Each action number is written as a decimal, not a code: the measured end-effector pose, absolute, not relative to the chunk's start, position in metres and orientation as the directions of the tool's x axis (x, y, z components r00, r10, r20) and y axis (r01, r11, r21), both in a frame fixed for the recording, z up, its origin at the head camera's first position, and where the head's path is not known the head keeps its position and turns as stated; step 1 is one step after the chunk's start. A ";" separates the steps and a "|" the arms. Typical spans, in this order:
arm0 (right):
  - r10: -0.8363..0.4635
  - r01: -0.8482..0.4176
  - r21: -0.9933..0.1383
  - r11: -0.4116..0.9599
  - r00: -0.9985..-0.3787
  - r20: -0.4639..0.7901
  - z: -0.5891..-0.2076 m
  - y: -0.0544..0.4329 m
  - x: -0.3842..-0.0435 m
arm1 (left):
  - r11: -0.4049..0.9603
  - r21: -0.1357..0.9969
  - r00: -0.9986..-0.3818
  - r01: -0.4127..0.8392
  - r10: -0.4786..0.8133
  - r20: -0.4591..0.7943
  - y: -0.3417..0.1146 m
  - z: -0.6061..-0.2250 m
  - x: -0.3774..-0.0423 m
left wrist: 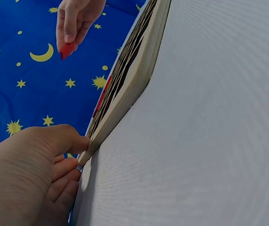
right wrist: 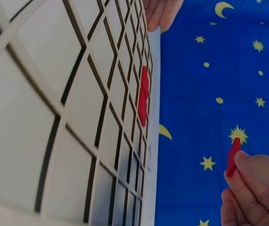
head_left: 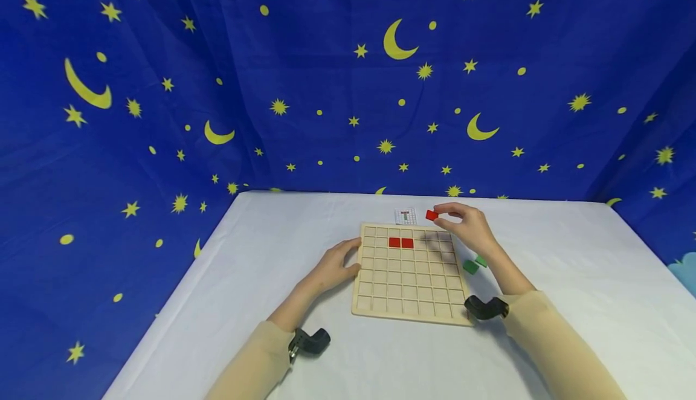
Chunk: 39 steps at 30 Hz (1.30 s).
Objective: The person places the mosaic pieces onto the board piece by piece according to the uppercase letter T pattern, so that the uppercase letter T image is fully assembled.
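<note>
A wooden grid board [head_left: 410, 279] lies on the table, with two red square tiles [head_left: 401, 243] side by side in its second row from the back. My left hand [head_left: 334, 265] touches the board's left edge with thumb and fingertips; in the left wrist view the thumb and fingers [left wrist: 68, 139] meet the board's corner area. My right hand [head_left: 466, 226] pinches another red square tile [head_left: 432, 215] between thumb and fingers, raised above the board's back right part. The right wrist view shows that tile [right wrist: 233, 157] held near its lower end.
Behind the board lies a small printed grid card [head_left: 405, 216] with a coloured pattern. Green square tiles [head_left: 470, 267] lie on the white table [head_left: 304, 351] right of the board, partly under the right forearm. A blue star-and-moon curtain [head_left: 326, 86] hangs around the table.
</note>
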State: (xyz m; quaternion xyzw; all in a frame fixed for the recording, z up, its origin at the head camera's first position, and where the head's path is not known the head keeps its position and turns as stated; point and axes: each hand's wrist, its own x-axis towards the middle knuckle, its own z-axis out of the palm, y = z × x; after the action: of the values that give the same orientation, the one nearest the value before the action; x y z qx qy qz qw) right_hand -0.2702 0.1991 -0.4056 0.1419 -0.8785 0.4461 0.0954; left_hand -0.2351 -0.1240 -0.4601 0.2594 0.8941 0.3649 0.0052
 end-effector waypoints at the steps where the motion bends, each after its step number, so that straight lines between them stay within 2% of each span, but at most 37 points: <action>1: -0.167 -0.335 -0.761 0.556 -0.942 0.293 -0.406 0.197 -0.271 | 0.597 0.657 -0.865 0.461 0.467 0.183 -0.124 -0.460 -0.235; 9: -0.185 -0.313 -0.797 0.516 -0.950 0.253 -0.409 0.180 -0.270 | 0.590 0.659 -0.860 0.467 0.477 0.182 -0.125 -0.459 -0.235; 22: -0.248 -0.290 -0.836 0.466 -0.950 0.191 -0.430 0.181 -0.265 | 0.596 0.651 -0.862 0.470 0.470 0.192 -0.124 -0.460 -0.235; 33: -0.275 -0.295 -0.805 0.515 -0.946 0.171 -0.449 0.184 -0.265 | 0.594 0.652 -0.860 0.472 0.473 0.192 -0.125 -0.459 -0.235; 39: -0.302 -0.355 -0.751 0.557 -0.929 0.216 -0.457 0.185 -0.267 | 0.585 0.668 -0.862 0.460 0.473 0.179 -0.124 -0.457 -0.233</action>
State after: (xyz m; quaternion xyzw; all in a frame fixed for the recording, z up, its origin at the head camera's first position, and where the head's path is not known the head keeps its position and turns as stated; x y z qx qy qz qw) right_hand -0.2666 0.1855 -0.4570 0.1865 -0.8817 0.4322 0.0308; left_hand -0.2327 -0.1242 -0.4573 0.2621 0.8903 0.3724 0.0090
